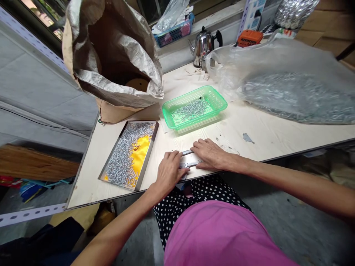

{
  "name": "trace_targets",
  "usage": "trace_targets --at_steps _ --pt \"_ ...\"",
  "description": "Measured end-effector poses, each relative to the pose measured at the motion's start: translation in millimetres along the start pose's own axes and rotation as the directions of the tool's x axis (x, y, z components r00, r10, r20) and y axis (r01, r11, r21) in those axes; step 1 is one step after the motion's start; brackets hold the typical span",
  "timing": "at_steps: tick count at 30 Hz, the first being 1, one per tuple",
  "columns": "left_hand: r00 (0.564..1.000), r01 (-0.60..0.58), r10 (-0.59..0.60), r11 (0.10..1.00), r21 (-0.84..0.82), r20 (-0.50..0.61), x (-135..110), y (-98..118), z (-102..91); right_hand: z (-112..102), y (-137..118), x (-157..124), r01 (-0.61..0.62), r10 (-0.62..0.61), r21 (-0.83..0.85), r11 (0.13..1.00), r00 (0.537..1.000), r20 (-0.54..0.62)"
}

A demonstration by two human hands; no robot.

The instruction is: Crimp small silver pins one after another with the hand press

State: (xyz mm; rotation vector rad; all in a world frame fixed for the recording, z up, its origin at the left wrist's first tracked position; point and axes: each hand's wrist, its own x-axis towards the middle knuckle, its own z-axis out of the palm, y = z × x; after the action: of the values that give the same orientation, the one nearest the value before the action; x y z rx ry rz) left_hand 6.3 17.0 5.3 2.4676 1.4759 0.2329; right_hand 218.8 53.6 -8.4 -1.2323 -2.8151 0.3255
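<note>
Near the table's front edge, both my hands grip a pair of slim grey metal strips (190, 164), lying roughly parallel with a gap between them. Whether they join under my fingers cannot be seen. My left hand (169, 169) is closed on their left ends, fingers on the far strip and thumb by the near one. At the right ends my right hand (210, 154) holds them in the same way. Left of my hands is a shallow tray (144, 166) of small metal pins or screws over a yellow bottom. Beyond them stands a green plastic basket (195, 123) with similar small metal pieces.
A large open paper-lined sack (116, 99) stands at the back left. On the right lies a clear plastic bag (299, 96) full of shiny metal parts. A steel kettle (203, 46), an orange case (249, 38) and a blue basket (174, 32) are at the back.
</note>
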Motion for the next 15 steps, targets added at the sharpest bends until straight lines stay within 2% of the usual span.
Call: trace_targets --at_steps 2,5,9,15 --pt "0.991 -0.119 0.117 0.992 0.037 0.071 17.2 3.6 3.4 1.6 1.7 -0.9 -0.006 0.006 -0.003 1.000 1.000 -0.007" --pt "0.965 -0.196 0.181 0.979 0.062 0.188 35.5 6.4 5.0 2.2 5.6 -4.9 -0.039 0.039 0.000 0.999 0.999 -0.019" --pt "0.956 -0.209 0.178 0.971 0.119 0.233 45.9 6.7 3.4 -3.8 6.5 -8.8 -0.117 0.117 -0.018 0.993 0.993 0.000" --pt "0.955 -0.185 0.133 0.966 0.181 0.265 50.2 9.5 9.6 -2.7 4.3 -1.9 -0.057 0.059 -0.052 0.997 0.998 0.039"
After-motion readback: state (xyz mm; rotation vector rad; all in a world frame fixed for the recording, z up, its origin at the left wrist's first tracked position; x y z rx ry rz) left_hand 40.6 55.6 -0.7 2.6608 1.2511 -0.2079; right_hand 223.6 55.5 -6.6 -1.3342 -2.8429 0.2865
